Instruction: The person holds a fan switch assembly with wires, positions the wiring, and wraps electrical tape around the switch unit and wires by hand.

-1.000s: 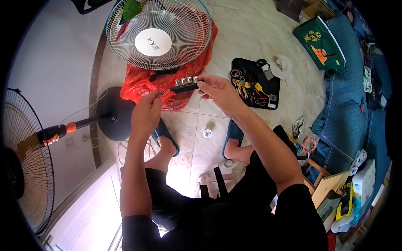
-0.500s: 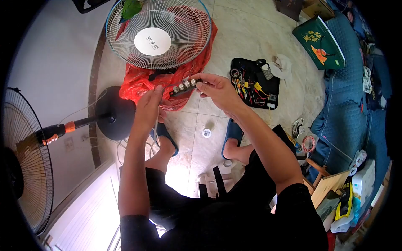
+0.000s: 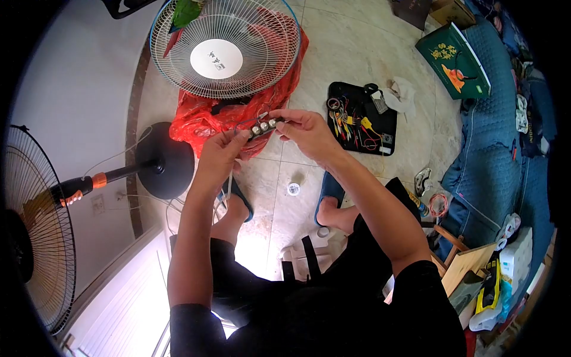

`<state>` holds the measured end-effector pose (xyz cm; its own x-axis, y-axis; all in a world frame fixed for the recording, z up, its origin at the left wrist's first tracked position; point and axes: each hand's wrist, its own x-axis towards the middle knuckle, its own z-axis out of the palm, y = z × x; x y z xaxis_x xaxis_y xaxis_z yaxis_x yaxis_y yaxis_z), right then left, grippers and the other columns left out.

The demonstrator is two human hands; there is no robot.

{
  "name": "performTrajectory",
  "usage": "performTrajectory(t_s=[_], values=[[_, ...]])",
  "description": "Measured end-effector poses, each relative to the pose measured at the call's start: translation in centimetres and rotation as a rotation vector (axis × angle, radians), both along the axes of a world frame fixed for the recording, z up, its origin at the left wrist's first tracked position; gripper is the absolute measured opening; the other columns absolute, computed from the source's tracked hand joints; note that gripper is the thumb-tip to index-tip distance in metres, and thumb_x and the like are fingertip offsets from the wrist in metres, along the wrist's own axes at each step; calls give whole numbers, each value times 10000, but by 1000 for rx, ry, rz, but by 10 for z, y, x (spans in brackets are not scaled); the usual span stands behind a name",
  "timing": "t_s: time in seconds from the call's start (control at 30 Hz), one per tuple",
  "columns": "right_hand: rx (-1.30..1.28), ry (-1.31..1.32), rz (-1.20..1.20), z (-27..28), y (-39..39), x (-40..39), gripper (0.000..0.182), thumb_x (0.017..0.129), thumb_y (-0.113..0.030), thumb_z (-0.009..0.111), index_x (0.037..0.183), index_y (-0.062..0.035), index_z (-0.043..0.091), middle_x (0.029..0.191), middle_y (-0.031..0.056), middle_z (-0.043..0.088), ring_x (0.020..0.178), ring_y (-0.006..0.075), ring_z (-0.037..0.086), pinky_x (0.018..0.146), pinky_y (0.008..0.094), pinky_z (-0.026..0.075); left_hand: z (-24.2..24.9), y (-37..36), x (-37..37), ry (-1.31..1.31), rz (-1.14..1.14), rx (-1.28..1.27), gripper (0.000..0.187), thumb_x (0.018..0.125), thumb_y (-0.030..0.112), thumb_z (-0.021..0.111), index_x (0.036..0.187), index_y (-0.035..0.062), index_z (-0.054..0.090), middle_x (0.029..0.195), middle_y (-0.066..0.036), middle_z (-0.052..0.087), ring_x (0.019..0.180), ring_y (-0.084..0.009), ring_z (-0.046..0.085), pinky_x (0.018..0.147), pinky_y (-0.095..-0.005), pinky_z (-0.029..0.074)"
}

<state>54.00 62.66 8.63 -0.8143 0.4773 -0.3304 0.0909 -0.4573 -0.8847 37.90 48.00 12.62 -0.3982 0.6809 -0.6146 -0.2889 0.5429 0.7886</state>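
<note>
A dark push-button switch strip (image 3: 264, 127) with several silver round buttons is held up in front of me, tilted with its right end higher. My left hand (image 3: 219, 156) pinches its left end between thumb and fingers. My right hand (image 3: 310, 135) grips the right end, thumb in front and index finger along the top. A thin dark wire runs by the strip's upper edge, and a pale cable (image 3: 230, 181) hangs below my left hand. Behind the strip lies a red plastic bag (image 3: 199, 122) under a round fan grille (image 3: 262, 74) with a white centre.
An unrolled black tool case (image 3: 389, 128) with several hand tools lies on the tiled floor at right. A standing fan (image 3: 110, 178) with a round black base leans in from the left. A small white round container (image 3: 293, 189) sits between my feet. A blue sofa (image 3: 485, 160) lines the right.
My left hand has moved right and up and now closes on the strip's left end, covering one button. My right hand has shifted slightly, still holding the right end.
</note>
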Motion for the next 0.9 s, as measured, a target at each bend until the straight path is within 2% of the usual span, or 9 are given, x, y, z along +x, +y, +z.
performTrajectory(t_s=[0.2,0.4,0.6,0.7,0.83,0.9], values=[[23,-26,-14,4,0,1,286,943,-59,575,1222,-29,631,1046,10,679,906,81,617,795,247,506,4,1,7,45,-22,2,361,938,366,621,1047,22,634,833,-19,655,656,-75,583,556,-218,440],[-2,-20,-68,1,-2,0,284,931,-45,590,1209,0,632,997,30,677,857,80,610,789,231,503,1,0,11,-113,43,71,323,971,316,577,1107,26,612,889,-20,669,677,-64,576,605,-210,439],[-76,-55,-138,0,-9,0,280,932,-45,589,1201,19,629,985,47,677,850,94,616,807,231,504,-7,0,10,-37,37,117,300,963,309,592,1087,38,628,859,-13,674,658,-52,568,584,-209,432],[-89,-50,-154,-4,-11,0,280,937,-48,581,1204,24,624,996,55,676,858,103,620,821,236,507,-6,1,13,8,79,125,307,944,300,623,1059,16,641,796,-15,661,611,-63,574,519,-202,429],[-88,-52,-174,-4,-14,0,289,947,-63,571,1220,23,614,1023,61,671,880,109,619,839,247,507,-9,1,17,74,103,119,311,939,307,631,1055,19,646,794,-13,663,607,-61,574,514,-200,424],[-186,-28,-186,-1,-13,0,296,951,-77,571,1229,17,609,1029,59,668,892,112,618,846,258,509,-2,3,19,106,118,113,319,941,318,626,1054,21,648,797,-14,663,618,-57,572,525,-200,425]])
